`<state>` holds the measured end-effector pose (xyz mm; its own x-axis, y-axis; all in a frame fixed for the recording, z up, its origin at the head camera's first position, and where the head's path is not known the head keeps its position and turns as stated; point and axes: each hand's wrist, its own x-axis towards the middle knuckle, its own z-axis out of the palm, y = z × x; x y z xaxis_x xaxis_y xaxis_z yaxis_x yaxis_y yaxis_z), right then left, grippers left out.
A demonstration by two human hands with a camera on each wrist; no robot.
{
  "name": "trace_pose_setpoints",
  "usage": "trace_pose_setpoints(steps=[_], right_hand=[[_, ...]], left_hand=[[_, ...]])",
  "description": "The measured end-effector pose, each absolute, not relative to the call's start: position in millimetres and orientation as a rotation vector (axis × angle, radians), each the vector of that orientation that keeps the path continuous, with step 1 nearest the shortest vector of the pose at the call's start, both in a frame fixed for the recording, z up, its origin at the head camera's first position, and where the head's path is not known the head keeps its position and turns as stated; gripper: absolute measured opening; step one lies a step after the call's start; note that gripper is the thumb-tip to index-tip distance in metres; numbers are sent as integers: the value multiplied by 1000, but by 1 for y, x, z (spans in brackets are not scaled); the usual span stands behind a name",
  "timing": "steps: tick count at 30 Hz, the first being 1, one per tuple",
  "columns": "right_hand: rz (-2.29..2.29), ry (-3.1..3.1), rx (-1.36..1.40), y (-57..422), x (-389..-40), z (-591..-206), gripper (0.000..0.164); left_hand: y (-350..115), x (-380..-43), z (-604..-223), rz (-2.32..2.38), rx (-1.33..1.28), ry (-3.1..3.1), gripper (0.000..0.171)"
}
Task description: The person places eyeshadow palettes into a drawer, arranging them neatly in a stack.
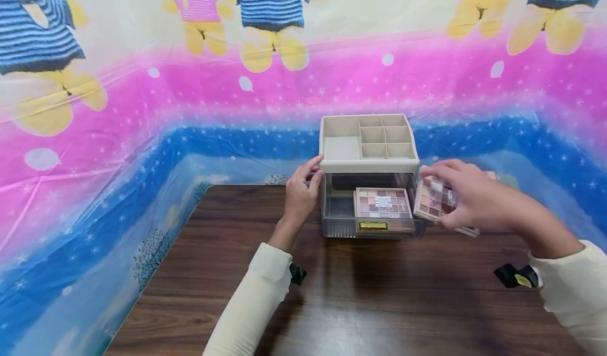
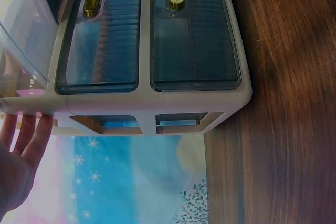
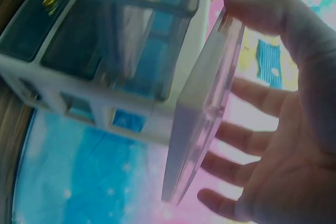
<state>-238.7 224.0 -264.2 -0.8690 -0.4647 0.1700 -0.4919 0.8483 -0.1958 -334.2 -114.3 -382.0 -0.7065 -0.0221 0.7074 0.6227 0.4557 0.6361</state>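
Observation:
A cream drawer organizer [image 1: 370, 164] stands on the table with its top clear drawer [image 1: 348, 228] pulled out. Inside that drawer, on the right, lies an eyeshadow palette [image 1: 383, 203] with many colour squares. My left hand [image 1: 301, 191] rests against the organizer's left side, its fingers [image 2: 37, 137] extended along the frame. To the right of the drawer, my right hand [image 1: 479, 194] holds another eyeshadow palette [image 1: 435, 198] between thumb and fingers, tilted. On edge in the right wrist view, the held palette [image 3: 197, 111] looks layered; whether it is more than one I cannot tell.
Divided compartments [image 1: 386, 135] top the organizer. Two lower drawers [image 2: 194, 40] with gold handles are closed in the left wrist view. The dark wooden table [image 1: 370, 303] extends in front. A patterned cloth [image 1: 265, 103] hangs behind and at the sides.

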Motion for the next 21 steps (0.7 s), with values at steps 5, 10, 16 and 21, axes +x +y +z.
trace_pose_setpoints(steps=[5,10,16,21], right_hand=[[379,-2890,950,198,-243,-258,89],[375,-2894,1041,180,-252,-260,87],[382,-2898,1097,166,-261,-260,87],[370,-2901,1119,159,-266,-259,88]], left_hand=[[-116,-334,-381,-1266,-502,-2058,35],[-115,-333,-381,-1264,-508,-2053,34],[-115,-333,-381,-1264,-518,-2045,34],[-116,-333,-381,-1271,-522,-2046,35]])
